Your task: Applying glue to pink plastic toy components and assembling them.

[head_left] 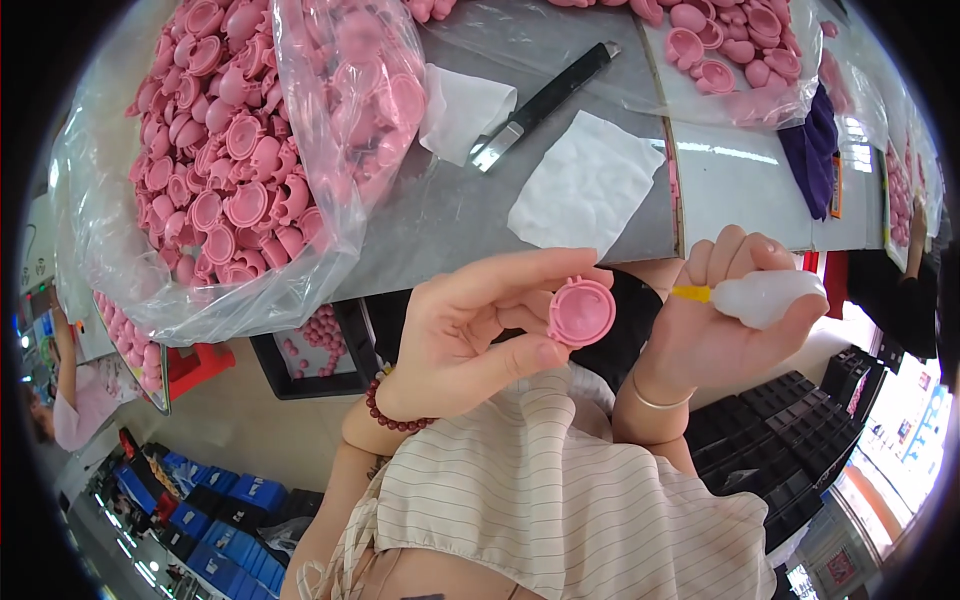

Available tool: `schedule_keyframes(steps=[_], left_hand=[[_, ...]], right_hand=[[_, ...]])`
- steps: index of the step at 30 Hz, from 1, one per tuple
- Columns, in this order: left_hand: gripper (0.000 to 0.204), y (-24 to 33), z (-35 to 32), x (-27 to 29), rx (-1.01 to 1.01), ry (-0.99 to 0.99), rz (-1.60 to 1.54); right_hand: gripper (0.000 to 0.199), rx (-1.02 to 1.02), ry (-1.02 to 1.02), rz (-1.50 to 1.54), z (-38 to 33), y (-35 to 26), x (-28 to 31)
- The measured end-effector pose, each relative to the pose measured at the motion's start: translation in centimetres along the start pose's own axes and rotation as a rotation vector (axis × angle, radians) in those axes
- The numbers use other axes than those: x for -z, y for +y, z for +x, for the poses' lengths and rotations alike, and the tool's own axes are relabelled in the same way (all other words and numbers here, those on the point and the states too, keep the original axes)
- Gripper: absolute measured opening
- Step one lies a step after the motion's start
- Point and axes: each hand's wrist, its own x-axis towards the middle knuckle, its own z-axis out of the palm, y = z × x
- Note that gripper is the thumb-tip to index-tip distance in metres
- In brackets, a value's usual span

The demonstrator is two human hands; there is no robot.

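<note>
Between the thumb and fingers of my left hand (470, 335) is a small round pink plastic part (582, 312), its hollow, rimmed side facing up. A small white squeeze bottle (768, 298) with a yellow tip lies in my right hand (715, 310), gripped by the curled fingers and thumb. The yellow tip points left toward the pink part, with a gap between them. Both hands are above my lap, just off the near edge of the grey table (440, 230).
An open clear plastic bag (330, 270) full of pink parts stands on the left. A black-handled utility knife (550, 100) lies between a folded white cloth (465, 110) and another white cloth (590, 180). More pink parts (740, 40) fill a bag at the far right, near a purple cloth (808, 150).
</note>
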Motion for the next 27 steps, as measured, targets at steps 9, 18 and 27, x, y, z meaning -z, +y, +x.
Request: schedule_keyframes(steps=[9,18,27], left_hand=[[0.049,-0.4,0.3,-0.4,-0.189,0.007,0.089],[0.046,-0.3,0.1,-0.3,-0.187,-0.020,0.062],[0.045,-0.2,-0.1,-0.4,-0.183,-0.007,0.046]], right_hand=[[0.051,-0.073,-0.021,0.024,-1.2,0.2,-1.4],[0.052,-0.051,-0.089,-0.012,-1.4,0.5,-1.7],[0.053,-0.047,-0.105,-0.075,-1.6,0.7,-1.7]])
